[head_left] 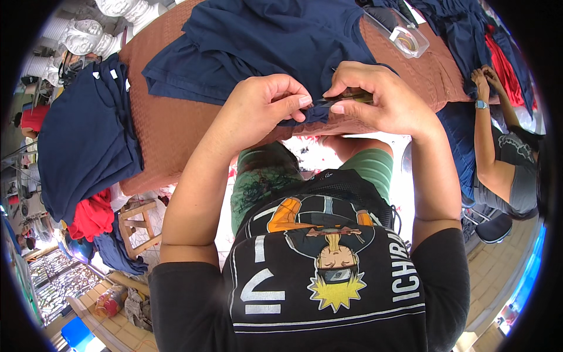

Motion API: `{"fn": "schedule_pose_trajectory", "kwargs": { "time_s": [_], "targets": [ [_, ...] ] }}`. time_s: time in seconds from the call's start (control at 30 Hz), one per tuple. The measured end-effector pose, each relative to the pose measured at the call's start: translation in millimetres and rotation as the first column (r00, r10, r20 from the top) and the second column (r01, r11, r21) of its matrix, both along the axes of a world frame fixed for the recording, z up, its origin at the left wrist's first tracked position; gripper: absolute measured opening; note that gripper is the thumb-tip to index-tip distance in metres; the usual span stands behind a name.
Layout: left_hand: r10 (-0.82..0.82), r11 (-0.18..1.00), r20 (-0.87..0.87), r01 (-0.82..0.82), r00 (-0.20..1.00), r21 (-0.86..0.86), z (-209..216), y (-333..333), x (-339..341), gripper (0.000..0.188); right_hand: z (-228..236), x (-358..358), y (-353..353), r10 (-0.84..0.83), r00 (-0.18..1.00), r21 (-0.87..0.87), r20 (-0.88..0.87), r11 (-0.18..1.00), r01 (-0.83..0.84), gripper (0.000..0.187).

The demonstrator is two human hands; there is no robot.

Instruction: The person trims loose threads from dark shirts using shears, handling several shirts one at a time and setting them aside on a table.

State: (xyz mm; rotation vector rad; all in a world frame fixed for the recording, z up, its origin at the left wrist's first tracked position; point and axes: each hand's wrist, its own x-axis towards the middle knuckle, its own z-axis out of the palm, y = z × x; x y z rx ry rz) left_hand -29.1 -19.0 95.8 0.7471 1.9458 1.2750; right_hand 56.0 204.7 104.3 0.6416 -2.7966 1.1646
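A navy blue garment [275, 41] lies spread on a brown woven table [170, 123] in front of me. My left hand [264, 102] pinches the garment's near edge between thumb and fingers. My right hand [381, 97] is closed on a small dark, yellowish tool [352, 97] held against the same edge, right beside the left thumb. What the tool is cannot be made out. Both hands meet at the table's near rim, above my lap.
A stack of navy garments [82, 141] hangs over the table's left end, red cloth [91, 214] beneath it. A clear plastic box [404, 35] sits at the far right. Another person's hand [481, 79] works on blue cloth to the right. A wooden stool [138, 226] stands lower left.
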Motion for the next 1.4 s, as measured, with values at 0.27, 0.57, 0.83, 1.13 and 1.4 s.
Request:
{"fn": "schedule_pose_trajectory", "kwargs": {
  "time_s": [0.27,0.57,0.83,1.13,1.4],
  "targets": [
    [-0.026,1.0,-0.04,0.025,0.999,-0.012,-1,1,1,0.016,6,-7,-6,0.083,0.996,0.001,-0.011,0.997,-0.083,0.018],
    [-0.004,0.999,-0.079,0.001,0.997,-0.04,0,3,6,0.014,8,-7,-13,0.083,0.996,0.051,-0.022,0.995,-0.082,0.016],
    [0.086,0.996,-0.173,-0.085,0.981,0.013,-5,3,7,0.015,2,-7,-11,0.065,0.998,0.025,-0.006,0.998,-0.065,0.017],
    [0.113,0.992,-0.125,-0.104,0.986,0.072,-8,2,7,0.016,-2,-10,-12,-0.003,0.996,0.052,-0.086,0.999,0.007,0.019],
    [-0.11,0.959,-0.416,0.207,0.903,0.196,19,-18,-3,0.011,1,-10,-10,0.013,0.997,0.056,-0.071,0.998,-0.009,0.019]
  ]
}}
